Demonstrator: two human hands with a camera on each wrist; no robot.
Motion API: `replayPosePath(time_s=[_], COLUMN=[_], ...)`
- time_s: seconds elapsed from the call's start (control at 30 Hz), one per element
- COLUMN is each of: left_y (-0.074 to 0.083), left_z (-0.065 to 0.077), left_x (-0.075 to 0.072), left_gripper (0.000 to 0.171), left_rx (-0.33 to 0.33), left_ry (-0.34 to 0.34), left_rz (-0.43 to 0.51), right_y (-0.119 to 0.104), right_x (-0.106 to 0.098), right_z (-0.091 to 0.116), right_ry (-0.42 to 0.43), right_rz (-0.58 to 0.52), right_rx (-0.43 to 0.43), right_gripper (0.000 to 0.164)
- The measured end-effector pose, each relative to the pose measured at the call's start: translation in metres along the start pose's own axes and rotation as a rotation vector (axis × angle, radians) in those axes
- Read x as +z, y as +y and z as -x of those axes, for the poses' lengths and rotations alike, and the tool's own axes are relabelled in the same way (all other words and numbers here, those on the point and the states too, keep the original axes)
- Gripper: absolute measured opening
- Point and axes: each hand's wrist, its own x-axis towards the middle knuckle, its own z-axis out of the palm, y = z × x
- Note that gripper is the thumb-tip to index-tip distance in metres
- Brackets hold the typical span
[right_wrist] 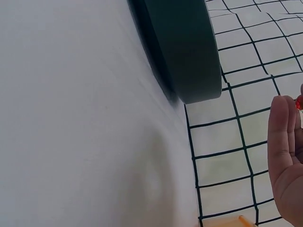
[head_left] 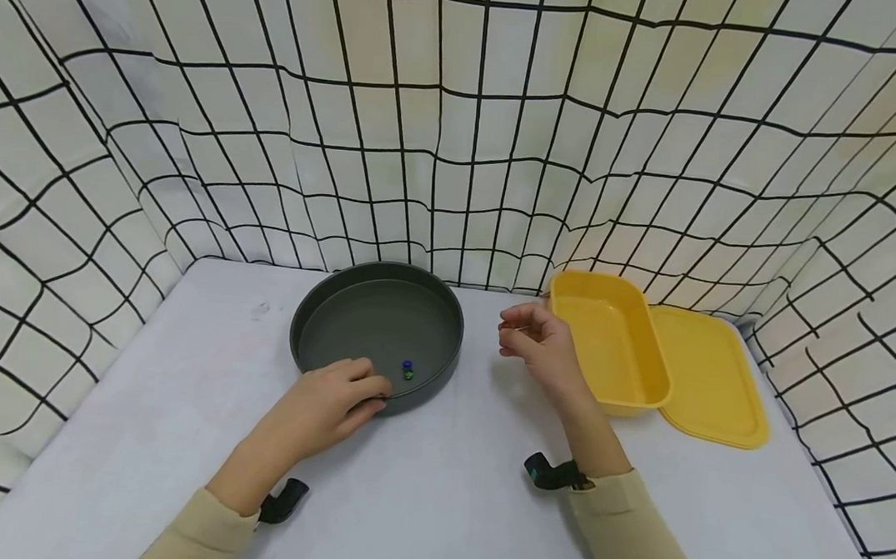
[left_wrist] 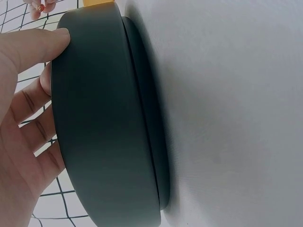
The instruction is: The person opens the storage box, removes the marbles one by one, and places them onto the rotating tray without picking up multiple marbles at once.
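Across the white table [head_left: 438, 496] my left hand [head_left: 341, 396] pinches the pan [head_left: 379, 318], my right hand [head_left: 543, 346] a red piece [right_wrist: 299, 102] a loosened grip could drop

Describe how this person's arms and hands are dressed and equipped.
The left hand and right hand are both ungloved. The left sleeve and right sleeve are plain beige. The left wrist unit and right wrist unit are black and bent like an elbow.
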Motion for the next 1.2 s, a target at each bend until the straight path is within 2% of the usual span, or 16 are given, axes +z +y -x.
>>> replayPosePath(time_s=[0.53, 0.73, 0.93, 1.2], left_y=[-0.002, -0.002, -0.002, -0.001], left_z=[0.002, 0.002, 0.002, 0.001], left_x=[0.001, 0.0, 0.0, 0.0], left_gripper=[0.016, 0.017, 0.016, 0.016], left_rx=[-0.011, -0.014, -0.014, -0.007], left_ry=[-0.023, -0.025, -0.026, -0.015], left_rz=[-0.013, -0.012, -0.009, -0.006], right_y=[-0.02, -0.027, -0.029, -0.02], right_x=[0.025, 0.041, 0.056, 0.069], right_z=[-0.016, -0.022, -0.025, -0.023], right_ry=[0.0, 0.052, 0.048, -0.009], right_rz=[0.171, 0.354, 0.344, 0.413], right_rx=[-0.207, -0.278, -0.36, -0.428], right_gripper=[0.018, 0.014, 0.01, 0.012])
